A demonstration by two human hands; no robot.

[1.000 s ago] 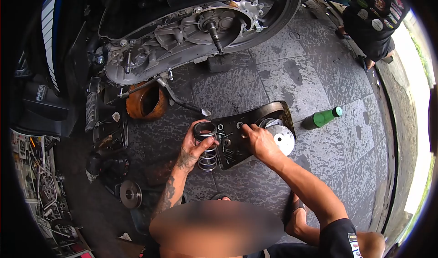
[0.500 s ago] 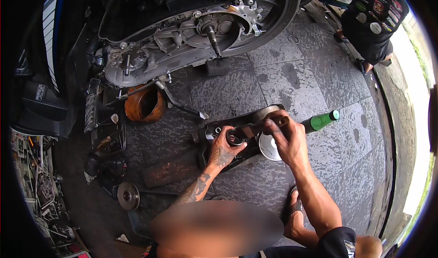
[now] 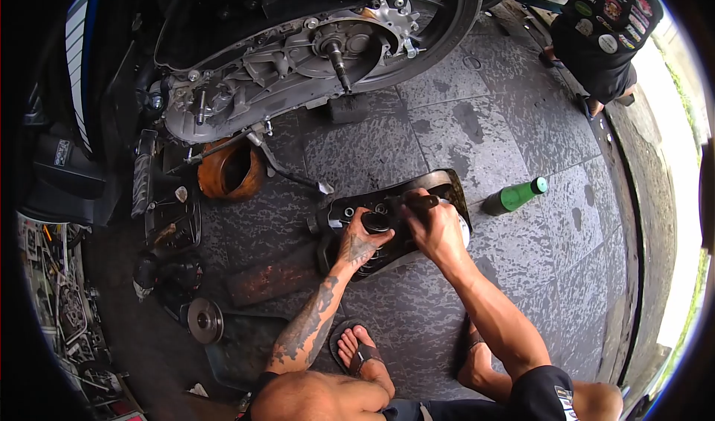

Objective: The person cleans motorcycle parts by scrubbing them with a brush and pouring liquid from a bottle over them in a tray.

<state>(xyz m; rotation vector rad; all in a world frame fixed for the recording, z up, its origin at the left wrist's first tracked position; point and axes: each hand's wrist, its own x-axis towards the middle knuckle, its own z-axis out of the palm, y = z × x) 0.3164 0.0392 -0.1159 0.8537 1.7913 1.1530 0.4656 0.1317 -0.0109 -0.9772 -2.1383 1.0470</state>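
Observation:
My left hand (image 3: 361, 238) is closed round a dark, hollow, cup-shaped metal part (image 3: 377, 221), its opening facing up. My right hand (image 3: 438, 231) grips what looks like a brush (image 3: 424, 201), close to the right side of that part; its working end is blurred and partly hidden. Both hands are over a long dark casing (image 3: 450, 179) that lies on the floor like a tray, with loose metal parts inside. A shiny round disc (image 3: 466, 231) shows only at its edge behind my right hand.
A green bottle (image 3: 514, 196) lies right of the casing. A partly dismantled scooter engine (image 3: 290, 67) stands ahead, with a rusty orange pot (image 3: 223, 179) beneath. A tool tray (image 3: 175, 224) and metal disc (image 3: 205, 320) are left. Another person (image 3: 603, 26) stands far right.
My right hand has moved left and slightly down with the brush, nearer the cup-shaped part. My left hand keeps its hold. The camera view has shifted a little, and my left foot shows now.

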